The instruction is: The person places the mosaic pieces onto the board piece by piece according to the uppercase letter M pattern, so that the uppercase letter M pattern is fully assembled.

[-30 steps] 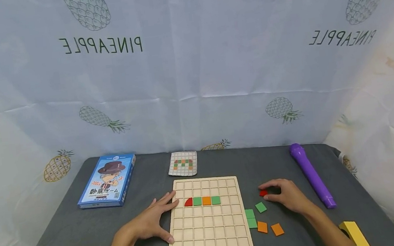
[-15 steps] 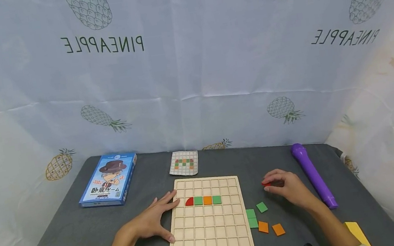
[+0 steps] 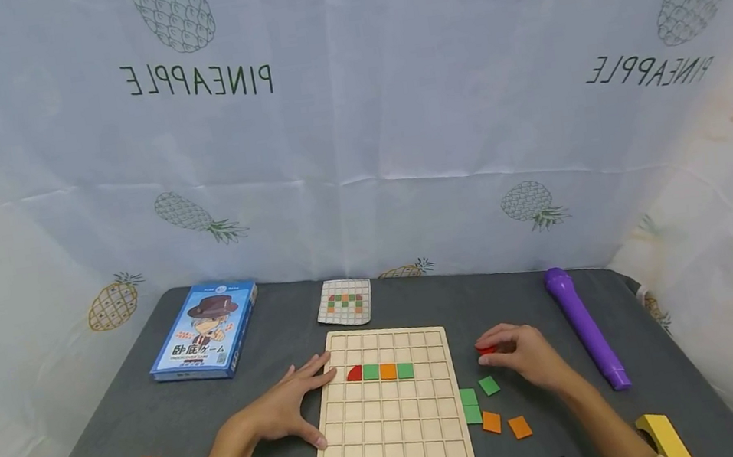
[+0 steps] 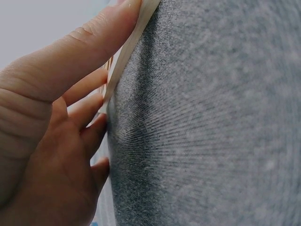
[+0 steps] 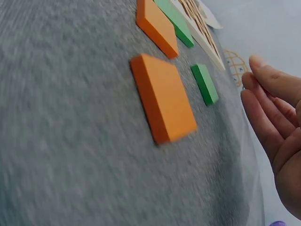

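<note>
Grey table; red tile head-view only

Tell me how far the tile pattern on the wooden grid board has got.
Done: four tiles sit in one row of the board: red, green, orange, green. In hand: the right hand pinches a red tile; the left hand steadies the board's edge. Left: five loose tiles beside the board.

red tile: mostly hidden in right hand | yellow block: cut by bottom edge | card: pattern too small | board: only edge visible
</note>
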`<move>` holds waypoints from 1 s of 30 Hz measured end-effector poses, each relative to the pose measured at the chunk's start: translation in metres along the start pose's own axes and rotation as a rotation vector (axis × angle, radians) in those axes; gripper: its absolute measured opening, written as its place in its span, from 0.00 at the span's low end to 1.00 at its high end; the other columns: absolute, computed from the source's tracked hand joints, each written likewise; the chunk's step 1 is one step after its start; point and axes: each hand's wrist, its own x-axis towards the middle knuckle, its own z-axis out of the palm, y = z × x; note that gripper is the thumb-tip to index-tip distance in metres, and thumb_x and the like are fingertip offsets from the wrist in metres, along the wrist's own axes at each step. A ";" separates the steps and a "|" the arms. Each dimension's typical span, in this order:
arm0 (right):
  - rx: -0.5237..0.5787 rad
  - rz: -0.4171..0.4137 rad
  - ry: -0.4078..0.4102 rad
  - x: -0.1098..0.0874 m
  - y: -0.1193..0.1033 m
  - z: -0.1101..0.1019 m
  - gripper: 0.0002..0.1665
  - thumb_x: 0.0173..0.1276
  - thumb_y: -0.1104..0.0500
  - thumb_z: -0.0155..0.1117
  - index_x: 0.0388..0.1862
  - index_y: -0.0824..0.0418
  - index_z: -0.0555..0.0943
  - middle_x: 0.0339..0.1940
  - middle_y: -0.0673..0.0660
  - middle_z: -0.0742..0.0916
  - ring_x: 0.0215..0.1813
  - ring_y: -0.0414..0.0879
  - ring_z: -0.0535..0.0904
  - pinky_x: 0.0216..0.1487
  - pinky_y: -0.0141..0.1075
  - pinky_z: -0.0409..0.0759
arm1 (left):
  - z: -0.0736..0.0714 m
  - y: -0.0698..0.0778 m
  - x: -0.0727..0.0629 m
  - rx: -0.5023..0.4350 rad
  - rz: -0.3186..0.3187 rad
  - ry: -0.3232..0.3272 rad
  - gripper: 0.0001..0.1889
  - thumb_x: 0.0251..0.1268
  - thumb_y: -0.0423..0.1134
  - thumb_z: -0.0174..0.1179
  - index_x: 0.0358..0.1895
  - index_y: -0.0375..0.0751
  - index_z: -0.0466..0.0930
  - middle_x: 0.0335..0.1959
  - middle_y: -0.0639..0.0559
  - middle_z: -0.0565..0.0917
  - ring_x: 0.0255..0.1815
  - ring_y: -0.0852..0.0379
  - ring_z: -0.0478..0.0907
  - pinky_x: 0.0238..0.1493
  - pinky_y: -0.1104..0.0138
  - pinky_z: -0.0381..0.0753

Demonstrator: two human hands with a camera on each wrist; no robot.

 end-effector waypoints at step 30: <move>0.090 -0.012 -0.094 0.023 -0.026 0.045 0.13 0.67 0.60 0.73 0.48 0.62 0.91 0.54 0.61 0.90 0.51 0.45 0.89 0.45 0.26 0.87 | 0.000 -0.002 0.000 0.008 -0.017 0.002 0.59 0.41 0.49 0.83 0.79 0.38 0.61 0.86 0.40 0.46 0.86 0.32 0.40 0.79 0.30 0.31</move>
